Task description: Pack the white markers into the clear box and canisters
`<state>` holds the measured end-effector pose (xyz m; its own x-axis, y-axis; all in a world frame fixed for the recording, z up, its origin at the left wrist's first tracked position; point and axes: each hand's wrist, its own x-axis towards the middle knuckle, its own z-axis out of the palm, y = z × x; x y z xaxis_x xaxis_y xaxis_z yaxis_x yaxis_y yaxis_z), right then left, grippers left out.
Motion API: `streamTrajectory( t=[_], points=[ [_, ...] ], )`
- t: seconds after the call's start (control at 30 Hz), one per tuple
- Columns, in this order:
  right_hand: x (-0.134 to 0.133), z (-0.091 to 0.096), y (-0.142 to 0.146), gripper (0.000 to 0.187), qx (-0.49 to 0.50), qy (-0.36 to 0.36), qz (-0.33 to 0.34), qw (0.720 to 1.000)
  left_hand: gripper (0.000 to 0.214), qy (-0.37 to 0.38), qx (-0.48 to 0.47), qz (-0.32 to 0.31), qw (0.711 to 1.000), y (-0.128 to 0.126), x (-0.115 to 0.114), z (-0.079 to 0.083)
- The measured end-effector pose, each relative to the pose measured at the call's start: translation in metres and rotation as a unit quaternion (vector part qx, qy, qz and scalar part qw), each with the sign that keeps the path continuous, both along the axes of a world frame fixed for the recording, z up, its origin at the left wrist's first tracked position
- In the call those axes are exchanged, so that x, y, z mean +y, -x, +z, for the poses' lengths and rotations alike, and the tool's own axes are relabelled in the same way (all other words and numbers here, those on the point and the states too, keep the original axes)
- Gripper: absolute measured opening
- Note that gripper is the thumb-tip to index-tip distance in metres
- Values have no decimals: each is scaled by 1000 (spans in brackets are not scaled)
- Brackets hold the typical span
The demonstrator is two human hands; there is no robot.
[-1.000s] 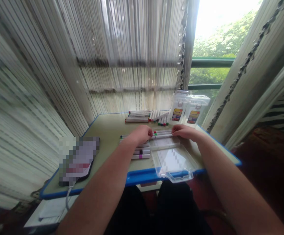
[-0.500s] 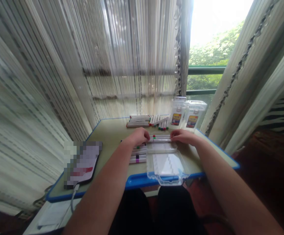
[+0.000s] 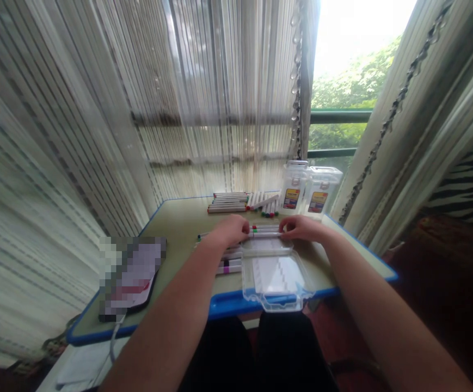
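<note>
We see a short row of white markers lying crosswise between the two hands, at the far end of an open clear case; red and green bands show near their left ends. Our left hand has its fingers bent at those left ends, and our right hand has its fingers bent at the right ends. Both sets of fingers touch the row, but we cannot tell whether they clamp it or merely rest there. The lower part of the case reaches toward us, its handle jutting past the blue edge of the pale surface. Just left of the case lie more markers, partly hidden by our left forearm, with one purple band and one black band visible. Farther back we see a stack of markers with loose markers beside it, then two upright clear boxes with labels. To the left lies a dark-edged device, pixelated, with a white cable. Striped curtains hang behind.
</note>
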<state>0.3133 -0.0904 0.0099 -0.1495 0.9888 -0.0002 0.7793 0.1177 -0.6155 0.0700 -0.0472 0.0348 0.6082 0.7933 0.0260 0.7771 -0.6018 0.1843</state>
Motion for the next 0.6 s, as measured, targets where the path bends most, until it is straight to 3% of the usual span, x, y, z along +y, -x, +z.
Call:
streamTrajectory(
  t=[0.2, 0.6],
  points=[
    [-2, 4, 3, 19, -6, 0, -1, 1000, 22, -12, 0, -23, 1000, -1, -2, 0],
    [4, -4, 0, 17, 30, -3, 1, 1000, 20, -13, 4, -2, 1000, -3, 3, -5]
  ],
)
